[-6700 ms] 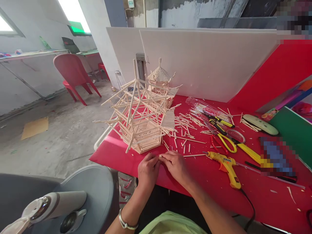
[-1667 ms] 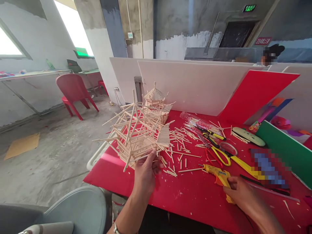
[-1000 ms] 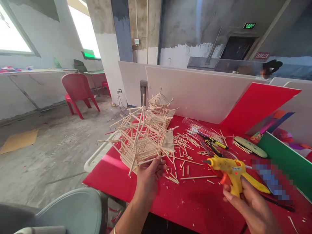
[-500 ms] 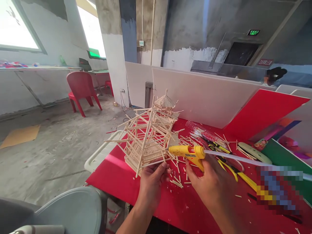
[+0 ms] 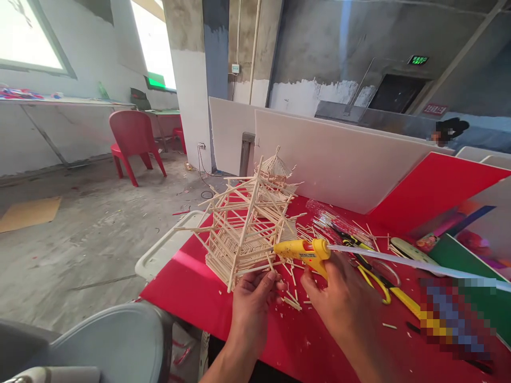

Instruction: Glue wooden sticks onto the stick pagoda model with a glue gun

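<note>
A pavilion-like model of thin wooden sticks (image 5: 239,234) stands on the red table (image 5: 191,287), its slanted roof sticks forming an open frame. At its near lower edge, my left hand (image 5: 255,292) is closed, thumb and fingers pinching a wooden stick (image 5: 257,270). My right hand (image 5: 335,298) grips a yellow hot glue gun (image 5: 297,249) whose nozzle points left at the model's near right side. Whether the nozzle touches the sticks, I cannot tell. A long translucent glue stick (image 5: 399,259) trails out of the gun's back to the right.
Loose cut sticks (image 5: 291,303) lie right of the model. Yellow-handled pliers (image 5: 375,279) and a plastic bag of sticks (image 5: 339,221) are beyond my right hand. Behind is a smaller stick tower (image 5: 276,165) and a white board (image 5: 319,159). A grey stool (image 5: 115,340) stands at lower left.
The view has shifted slightly, so the model appears a little farther right. The glue gun has moved slightly left relative to the model. Both hands keep their grip.
</note>
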A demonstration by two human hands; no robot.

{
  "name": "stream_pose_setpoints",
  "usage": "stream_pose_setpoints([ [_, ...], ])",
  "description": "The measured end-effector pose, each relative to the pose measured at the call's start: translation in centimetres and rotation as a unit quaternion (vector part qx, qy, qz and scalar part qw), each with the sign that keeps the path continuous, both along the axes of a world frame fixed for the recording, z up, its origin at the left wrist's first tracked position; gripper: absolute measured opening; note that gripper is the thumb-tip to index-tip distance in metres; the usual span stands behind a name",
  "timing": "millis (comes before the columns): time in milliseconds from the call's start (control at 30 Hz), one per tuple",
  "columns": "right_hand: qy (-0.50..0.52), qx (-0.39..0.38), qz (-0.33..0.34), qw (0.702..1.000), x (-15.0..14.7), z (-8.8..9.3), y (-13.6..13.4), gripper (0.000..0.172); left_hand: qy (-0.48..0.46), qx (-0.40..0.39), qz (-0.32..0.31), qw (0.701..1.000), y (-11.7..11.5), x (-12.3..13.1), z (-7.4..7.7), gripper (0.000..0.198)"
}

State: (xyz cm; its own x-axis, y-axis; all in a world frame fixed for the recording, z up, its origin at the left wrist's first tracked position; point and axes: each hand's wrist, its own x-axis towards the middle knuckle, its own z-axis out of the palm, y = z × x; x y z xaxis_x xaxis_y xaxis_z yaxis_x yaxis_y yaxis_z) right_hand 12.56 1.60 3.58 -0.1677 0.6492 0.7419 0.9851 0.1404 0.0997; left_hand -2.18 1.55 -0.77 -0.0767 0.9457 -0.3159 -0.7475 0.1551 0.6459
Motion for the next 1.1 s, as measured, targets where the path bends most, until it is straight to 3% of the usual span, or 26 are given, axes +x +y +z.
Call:
stream_pose_setpoints([
  [867, -0.004, -0.001, -0.003, 1.000, -0.14, -0.26, -0.22, 0.018, -0.004, 0.009, -0.006, 1.000, -0.15, -0.32, -0.03, 0.031],
  [1100, -0.007, 0.032, 0.015, 0.999, 0.15, -0.71, 0.24, 0.019, 0.003, 0.016, -0.008, 1.000, -0.17, -0.36, 0.12, 0.031],
])
